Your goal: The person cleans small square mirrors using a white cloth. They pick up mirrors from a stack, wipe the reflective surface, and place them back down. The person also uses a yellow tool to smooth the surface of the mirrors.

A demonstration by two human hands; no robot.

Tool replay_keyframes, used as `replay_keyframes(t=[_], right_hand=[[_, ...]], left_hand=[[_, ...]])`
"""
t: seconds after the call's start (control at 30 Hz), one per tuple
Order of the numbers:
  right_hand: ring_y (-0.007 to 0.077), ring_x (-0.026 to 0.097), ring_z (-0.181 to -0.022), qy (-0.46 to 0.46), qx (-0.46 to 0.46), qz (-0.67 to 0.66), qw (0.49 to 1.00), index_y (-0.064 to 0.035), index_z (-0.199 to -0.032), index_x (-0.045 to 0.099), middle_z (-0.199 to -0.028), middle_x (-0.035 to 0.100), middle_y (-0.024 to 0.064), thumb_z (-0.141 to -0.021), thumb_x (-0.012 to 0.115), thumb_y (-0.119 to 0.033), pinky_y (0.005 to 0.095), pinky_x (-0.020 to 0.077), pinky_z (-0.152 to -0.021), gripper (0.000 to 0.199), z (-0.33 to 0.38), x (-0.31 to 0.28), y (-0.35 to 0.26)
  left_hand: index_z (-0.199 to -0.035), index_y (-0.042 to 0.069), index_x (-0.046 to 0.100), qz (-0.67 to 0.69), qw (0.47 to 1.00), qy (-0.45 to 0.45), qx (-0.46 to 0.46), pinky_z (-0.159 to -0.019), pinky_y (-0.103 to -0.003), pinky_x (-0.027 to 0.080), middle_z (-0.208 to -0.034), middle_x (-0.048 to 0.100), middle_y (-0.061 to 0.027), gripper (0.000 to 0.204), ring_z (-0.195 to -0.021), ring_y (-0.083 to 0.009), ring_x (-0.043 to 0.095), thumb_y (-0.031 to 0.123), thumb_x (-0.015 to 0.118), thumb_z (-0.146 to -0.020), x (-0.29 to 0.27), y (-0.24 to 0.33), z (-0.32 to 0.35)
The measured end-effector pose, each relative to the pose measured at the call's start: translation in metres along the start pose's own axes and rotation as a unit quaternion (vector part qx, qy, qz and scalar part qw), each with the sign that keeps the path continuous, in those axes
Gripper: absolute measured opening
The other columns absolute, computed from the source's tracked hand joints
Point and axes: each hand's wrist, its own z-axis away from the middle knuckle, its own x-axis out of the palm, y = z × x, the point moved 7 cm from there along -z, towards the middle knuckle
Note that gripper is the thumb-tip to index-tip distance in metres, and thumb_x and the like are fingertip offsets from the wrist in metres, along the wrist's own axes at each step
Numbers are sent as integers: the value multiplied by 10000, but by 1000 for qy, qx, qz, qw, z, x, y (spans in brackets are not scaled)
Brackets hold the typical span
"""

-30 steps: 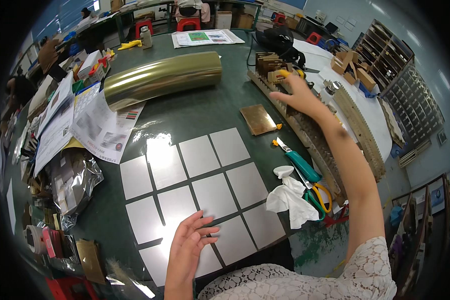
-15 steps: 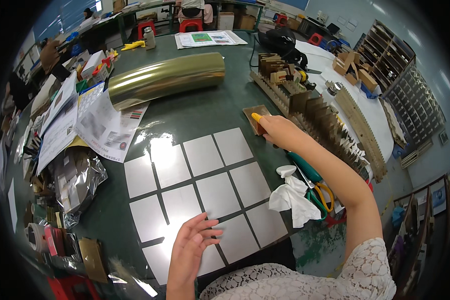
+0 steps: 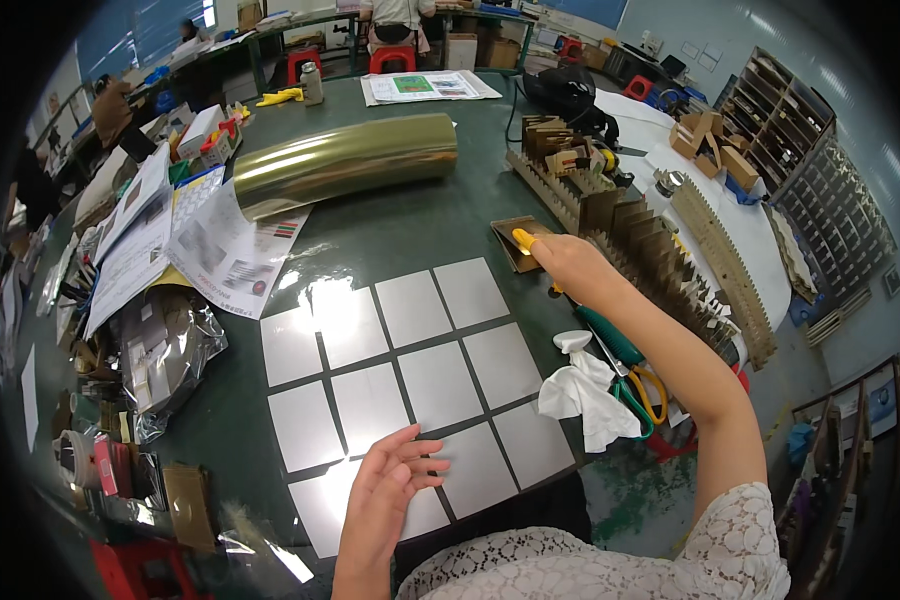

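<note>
Several square silver-grey plates (image 3: 437,387) lie in rows on the dark green table. Over the near rows hovers my left hand (image 3: 390,490), its fingers loosely spread with nothing between them. Whether it touches a plate I cannot tell. My right hand (image 3: 578,268) reaches out to a small shallow brown tray (image 3: 505,228) beyond the plates' far right corner. Yellow covers show at its fingertips, one of them over the tray. Its fingers are bent and partly hidden, and what they grip, if anything, does not show.
White crumpled tissue (image 3: 580,395) and scissors with orange handles (image 3: 653,395) lie right of the plates. Toothed racks with upright brown cards (image 3: 630,225) stand farther right. A shiny gold roll (image 3: 350,165) lies behind the plates; papers (image 3: 220,255) and a clear bag (image 3: 175,345) are at left.
The view has shifted slightly. The right hand's fingers have moved a little at the tray, and more of the tray and a second yellow spot now show. The left hand stays where it was.
</note>
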Motion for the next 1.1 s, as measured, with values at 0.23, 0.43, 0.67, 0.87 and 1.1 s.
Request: replay_keyframes(t=[0.23, 0.43, 0.67, 0.87, 1.1], right_hand=[[262, 652, -838, 126, 4, 29, 992, 3, -1007, 574, -884, 642, 117, -771, 603, -25, 349, 540, -729, 239, -8, -35, 1], [233, 622, -753, 164, -11, 43, 985, -30, -932, 572, -810, 598, 73, -753, 624, -47, 330, 518, -661, 187, 4, -30, -11], [202, 576, -742, 110, -23, 40, 993, -62, -898, 564, -776, 537, 46, -736, 636, -76, 308, 493, -635, 178, 24, -7, -30], [205, 574, -727, 121, -7, 3, 993, -66, -903, 570, -769, 543, 41, -725, 637, -71, 314, 478, -631, 190, 26, -21, -12], [224, 604, -702, 252, -31, -10, 967, -53, -840, 598, -744, 591, 56, -702, 661, -55, 337, 493, -585, 152, 7, -91, -30]], left_hand=[[-1325, -49, 424, -4, 1000, -27, -5, -894, -379, 503, -1188, 583, -232, 446, -1043, -302, 616, 211, 482, -967, 12, -4, 3], [-1315, -47, 438, -13, 999, -35, -19, -903, -382, 497, -1160, 597, -222, 420, -1042, -298, 614, 198, 461, -975, 18, -9, 6], [-1311, -47, 445, -22, 998, -44, -27, -909, -386, 492, -1155, 601, -216, 396, -1049, -294, 610, 172, 442, -981, 22, -12, 8], [-1302, -54, 453, -32, 998, -42, -37, -910, -387, 496, -1150, 603, -218, 373, -1042, -294, 616, 142, 421, -986, 30, -12, 6], [-1278, -79, 469, 2, 997, -61, -50, -873, -388, 521, -1140, 606, -229, 408, -1020, -310, 627, 220, 390, -1012, 32, -19, 4]])
